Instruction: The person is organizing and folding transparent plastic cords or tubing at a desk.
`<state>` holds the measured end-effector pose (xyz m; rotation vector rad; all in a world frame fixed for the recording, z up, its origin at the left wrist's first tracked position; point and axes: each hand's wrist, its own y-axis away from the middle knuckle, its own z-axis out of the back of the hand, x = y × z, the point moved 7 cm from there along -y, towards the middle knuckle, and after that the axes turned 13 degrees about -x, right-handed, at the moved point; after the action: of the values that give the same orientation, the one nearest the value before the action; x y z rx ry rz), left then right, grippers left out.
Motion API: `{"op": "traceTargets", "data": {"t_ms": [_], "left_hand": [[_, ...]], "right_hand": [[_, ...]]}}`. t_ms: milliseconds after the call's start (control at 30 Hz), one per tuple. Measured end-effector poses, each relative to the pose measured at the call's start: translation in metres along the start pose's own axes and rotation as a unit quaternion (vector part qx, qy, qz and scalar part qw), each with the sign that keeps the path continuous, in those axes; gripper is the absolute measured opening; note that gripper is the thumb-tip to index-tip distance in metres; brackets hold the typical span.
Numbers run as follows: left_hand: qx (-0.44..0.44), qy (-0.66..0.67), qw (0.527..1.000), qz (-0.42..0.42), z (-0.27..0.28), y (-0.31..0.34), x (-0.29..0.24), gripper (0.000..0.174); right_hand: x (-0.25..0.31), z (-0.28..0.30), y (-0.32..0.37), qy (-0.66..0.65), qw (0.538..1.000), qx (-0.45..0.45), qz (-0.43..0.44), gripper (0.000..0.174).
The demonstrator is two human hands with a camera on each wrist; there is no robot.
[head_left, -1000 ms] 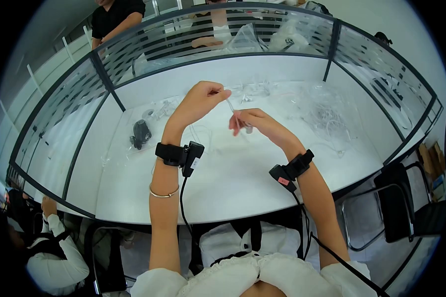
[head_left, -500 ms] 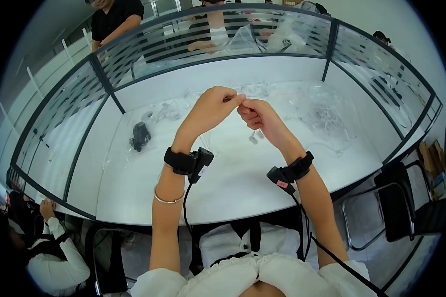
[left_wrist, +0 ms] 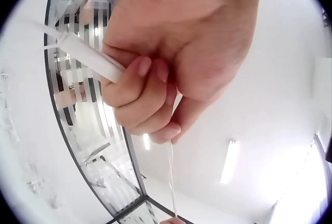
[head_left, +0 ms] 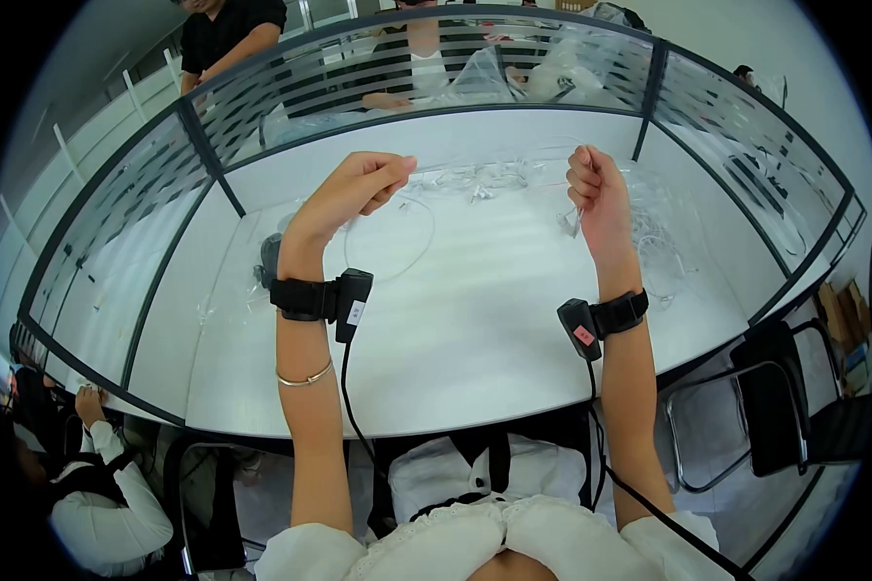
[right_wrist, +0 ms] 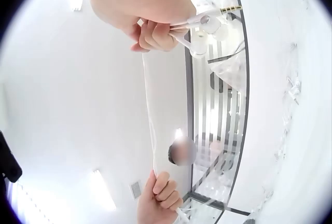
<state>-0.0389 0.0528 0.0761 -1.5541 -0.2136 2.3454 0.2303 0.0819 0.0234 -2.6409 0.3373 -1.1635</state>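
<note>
Left hand (head_left: pixel 351 196) at eleven o'clock, right hand (head_left: pixel 603 201) at one, we clench the white cable (right_wrist: pixel 148 105); overpulling could strain it.

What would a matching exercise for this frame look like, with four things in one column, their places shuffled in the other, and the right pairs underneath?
Things
1. White cable
2. Gold-banded plug
3. Dark object
4. Cable tangle

Places
A. On the desk, partly hidden behind the left wrist
B. Stretched between the left hand and the right hand
C. On the desk, to the right of the right hand
D. Sticking out past the right hand, beside the earbuds

Right pairs: 1-B, 2-D, 3-A, 4-C
</note>
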Motion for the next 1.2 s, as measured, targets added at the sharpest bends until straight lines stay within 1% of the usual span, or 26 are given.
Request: {"op": "traceTargets", "data": {"t_ms": [67,133,267,367,467,567,600,733,833,933,1033,1133,1200], "left_hand": [[0.006,-0.006,1.000,0.005,0.003,0.001,0.001,0.038],[0.000,-0.023,1.000,0.016,0.005,0.001,0.003,0.038],[-0.005,-0.045,0.999,0.007,0.014,0.004,0.005,0.037],[-0.004,-0.060,0.998,-0.004,0.013,0.006,0.001,0.036],[-0.007,-0.086,0.996,-0.018,0.016,0.006,0.001,0.035],[-0.025,-0.071,0.997,-0.026,0.020,0.002,0.005,0.035],[-0.035,-0.058,0.998,-0.015,0.021,0.001,0.006,0.035],[-0.086,0.093,0.992,-0.017,0.022,-0.006,0.004,0.039],[-0.101,0.168,0.981,0.007,0.023,-0.009,0.005,0.041],[-0.095,0.230,0.968,0.023,0.022,-0.011,0.009,0.040],[-0.055,0.289,0.954,0.059,0.011,-0.012,0.011,0.038],[-0.018,0.276,0.960,0.051,-0.010,-0.014,0.009,0.036],[-0.010,0.276,0.960,0.037,-0.026,-0.013,0.005,0.034]], "right_hand": [[0.003,-0.006,0.004,0.013,1.000,0.007,0.007,0.018],[0.006,-0.003,0.002,-0.014,1.000,0.005,0.008,0.018],[0.016,0.008,-0.002,-0.030,0.999,0.014,0.031,0.016],[0.016,0.007,-0.002,-0.054,0.998,0.014,0.031,0.016],[0.019,0.024,-0.008,-0.087,0.995,-0.010,0.045,0.015],[0.024,0.035,-0.010,-0.090,0.993,-0.035,0.063,0.014],[0.023,0.033,-0.010,-0.094,0.993,-0.032,0.061,0.014],[0.022,0.021,-0.004,-0.065,0.995,-0.041,0.057,0.015],[0.018,0.013,-0.001,-0.038,0.998,-0.012,0.053,0.015],[0.010,0.006,0.001,-0.007,0.999,-0.020,0.048,0.019],[-0.004,-0.005,0.005,0.012,0.999,-0.016,0.030,0.020],[-0.016,-0.024,0.015,0.040,0.999,0.013,0.000,0.020],[-0.027,-0.033,0.020,0.063,0.997,0.045,-0.019,0.021]]}}
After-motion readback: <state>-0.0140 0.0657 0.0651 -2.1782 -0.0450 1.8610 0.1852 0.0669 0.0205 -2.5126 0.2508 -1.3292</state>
